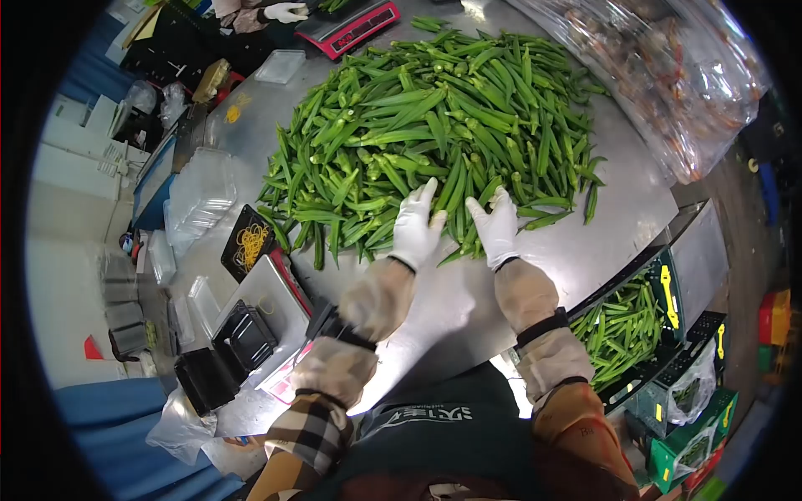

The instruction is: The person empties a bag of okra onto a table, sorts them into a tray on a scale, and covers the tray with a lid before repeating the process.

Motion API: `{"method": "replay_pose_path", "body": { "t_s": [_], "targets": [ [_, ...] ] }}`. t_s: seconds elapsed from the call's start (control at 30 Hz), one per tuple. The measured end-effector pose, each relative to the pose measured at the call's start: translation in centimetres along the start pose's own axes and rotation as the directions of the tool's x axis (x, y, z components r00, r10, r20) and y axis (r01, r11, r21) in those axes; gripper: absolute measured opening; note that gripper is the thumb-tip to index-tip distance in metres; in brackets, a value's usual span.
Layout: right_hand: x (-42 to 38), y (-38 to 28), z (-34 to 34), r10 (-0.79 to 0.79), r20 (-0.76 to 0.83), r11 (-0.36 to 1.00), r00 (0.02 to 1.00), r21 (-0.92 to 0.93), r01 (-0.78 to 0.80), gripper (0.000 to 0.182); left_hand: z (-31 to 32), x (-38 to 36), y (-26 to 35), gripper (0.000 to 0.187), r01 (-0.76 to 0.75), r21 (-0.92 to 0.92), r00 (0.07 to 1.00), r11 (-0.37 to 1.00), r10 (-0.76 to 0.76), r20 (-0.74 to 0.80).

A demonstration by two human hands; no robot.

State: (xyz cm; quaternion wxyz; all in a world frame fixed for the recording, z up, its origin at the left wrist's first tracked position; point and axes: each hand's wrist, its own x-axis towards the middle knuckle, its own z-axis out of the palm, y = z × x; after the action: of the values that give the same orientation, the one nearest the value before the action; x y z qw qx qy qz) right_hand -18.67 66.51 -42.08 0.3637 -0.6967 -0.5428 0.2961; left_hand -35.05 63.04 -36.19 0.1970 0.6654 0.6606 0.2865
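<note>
A large heap of green okra (401, 108) lies on the metal table. My left hand (415, 227), in a white glove, rests at the heap's near edge with its fingers stretched out and the thumb apart. Just to its right, my right hand (496, 225), gloved the same way, touches the near pods with fingers spread. A few okra pods (458, 196) lie between the two hands, and neither hand is closed around them. Some fingertips are partly hidden among the pods.
To the left are a black open tray (244, 336) on a scale (266, 305), yellow rubber bands (250, 247) and clear plastic trays (200, 192). A crate of okra (622, 330) stands at right. Behind are a red scale (349, 27), a plastic-wrapped bundle (660, 75) and another person's gloved hand (286, 12).
</note>
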Motion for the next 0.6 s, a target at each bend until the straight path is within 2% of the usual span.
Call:
{"method": "replay_pose_path", "body": {
  "t_s": [0.07, 0.1, 0.13, 0.2, 0.27, 0.33, 0.37, 0.4, 0.43, 0.47, 0.53, 0.6],
  "targets": [
    [-0.5, 0.7, 0.4, -0.102, -0.001, 0.994, 0.995, -0.046, 0.102, 0.075, 1.7, 1.0, 1.2, 0.07, 0.034, 0.4, 0.995, 0.916, -0.069, 0.073],
    [-0.9, 1.2, 0.5, -0.121, 0.074, 0.982, 0.99, -0.136, 0.13, 0.084, 3.3, 0.5, 0.0, 0.07, -0.037, 0.443, 0.998, 0.896, 0.058, -0.033],
    [-1.3, 1.2, 0.1, -0.199, 0.138, 0.952, 0.97, -0.207, 0.225, 0.083, 3.4, -0.2, 0.2, 0.068, -0.044, 0.424, 0.999, 0.905, 0.053, -0.009],
    [-2.8, 1.8, -0.4, -0.274, 0.23, 0.953, 0.934, -0.067, 0.296, 0.08, 3.2, -2.7, 0.5, 0.065, -0.055, 0.386, 0.998, 0.921, 0.042, 0.042],
    [-5.2, 2.5, -0.6, -0.355, 0.371, 0.918, 0.858, -0.033, 0.394, 0.075, 3.5, -6.7, 0.2, 0.061, 0.048, 0.399, 0.999, 0.916, -0.036, -0.035],
    [-7.6, 2.5, -1.0, -0.418, 0.491, 0.874, 0.764, -0.012, 0.487, 0.074, 2.4, -11.0, -0.1, 0.06, 0.168, 0.265, 0.986, 0.95, -0.16, -0.05],
    [-8.1, 2.0, -1.8, -0.456, 0.538, 0.857, 0.71, 0.05, 0.512, 0.069, 1.8, -12.8, -0.8, 0.058, 0.214, 0.288, 0.977, 0.933, -0.202, -0.071],
    [-8.3, 2.0, -2.2, -0.514, 0.508, 0.831, 0.691, 0.097, 0.548, 0.066, 1.1, -14.5, -1.6, 0.056, 0.261, 0.311, 0.965, 0.914, -0.245, -0.091],
    [-8.0, 2.4, -2.6, -0.569, 0.477, 0.802, 0.67, 0.142, 0.58, 0.063, 0.3, -15.9, -2.1, 0.051, 0.371, 0.278, 0.928, 0.886, -0.354, -0.111],
    [-7.6, 2.9, -3.0, -0.621, 0.444, 0.769, 0.646, 0.184, 0.612, 0.06, 0.0, -17.0, -3.0, 0.045, 0.44, 0.227, 0.892, 0.869, -0.393, -0.225],
    [-6.0, 3.8, -4.0, -0.633, 0.31, 0.769, 0.709, 0.152, 0.621, 0.05, -0.5, -19.2, -5.7, 0.043, 0.46, 0.098, 0.848, 0.882, -0.405, -0.341],
    [-4.8, 5.1, -5.6, -0.545, 0.201, 0.827, 0.814, -0.031, 0.561, 0.052, -1.6, -19.9, -6.0, 0.046, 0.524, 0.084, 0.807, 0.847, -0.463, -0.366]
  ]
}}
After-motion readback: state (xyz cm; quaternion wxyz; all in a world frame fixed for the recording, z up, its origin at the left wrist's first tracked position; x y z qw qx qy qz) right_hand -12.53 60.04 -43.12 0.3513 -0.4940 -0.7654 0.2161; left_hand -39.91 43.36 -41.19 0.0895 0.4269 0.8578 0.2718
